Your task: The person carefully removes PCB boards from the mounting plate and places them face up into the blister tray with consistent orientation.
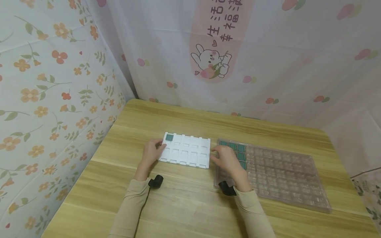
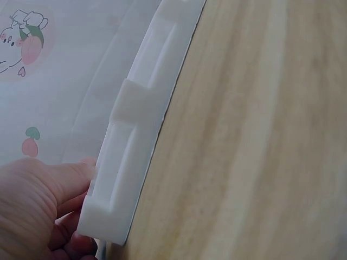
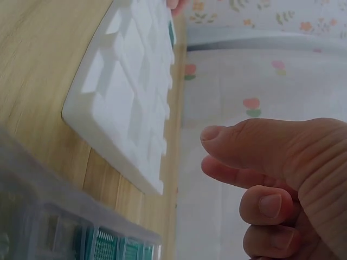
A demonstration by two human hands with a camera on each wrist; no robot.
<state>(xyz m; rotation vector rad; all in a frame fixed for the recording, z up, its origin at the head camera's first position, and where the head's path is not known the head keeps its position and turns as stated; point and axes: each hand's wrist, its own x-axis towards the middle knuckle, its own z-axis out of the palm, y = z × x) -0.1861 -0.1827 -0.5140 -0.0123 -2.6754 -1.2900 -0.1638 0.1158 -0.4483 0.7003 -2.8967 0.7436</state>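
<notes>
A white pocketed tray (image 1: 185, 148) lies on the table with one green square piece (image 1: 169, 137) in its far left pocket. My left hand (image 1: 151, 152) grips the tray's left end; in the left wrist view the thumb rests at the rim and the other fingers curl under the corner. Just off the tray's right end is my right hand (image 1: 227, 160), its thumb and forefinger stretched out with a gap between them and nothing held. That hand hovers over the left part of a clear plastic tray (image 1: 285, 175), where several green square pieces (image 1: 241, 156) sit in pockets.
The wooden table (image 1: 184, 205) runs back to a printed curtain (image 1: 268, 66), and another floral curtain (image 1: 59, 99) hangs along its left side. Black wrist devices (image 1: 155, 181) show at both sleeves. The clear tray's many other pockets stretch toward the right edge.
</notes>
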